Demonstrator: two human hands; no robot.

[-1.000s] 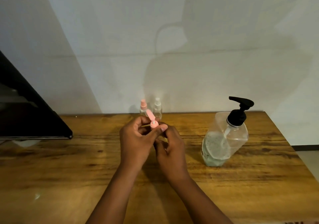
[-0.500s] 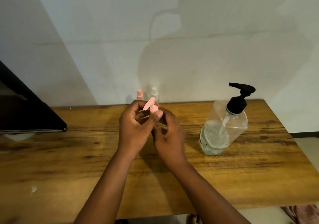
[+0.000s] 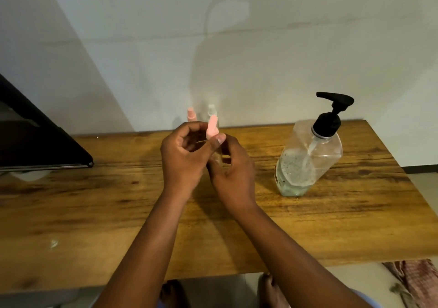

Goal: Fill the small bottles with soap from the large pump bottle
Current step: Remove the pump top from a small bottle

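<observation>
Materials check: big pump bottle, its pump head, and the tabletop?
Pump bottle: clear glossy plastic by the look; the soap and dip tube show through the wall. Pump head: opaque black plastic, fairly matte. Tabletop: wood or wood-look laminate, brown grain streaks with a slight sheen; which one, cannot tell.

Pink cap (image 3: 211, 127) on clear small btl in hands; lg clear pump bottle (image 3: 308, 163) w/ black pump, pale speckled soap; table (image 3: 94, 212) brown wood-grain; wall (image 3: 260, 46) off-white; black panel (image 3: 35, 141) left.
</observation>
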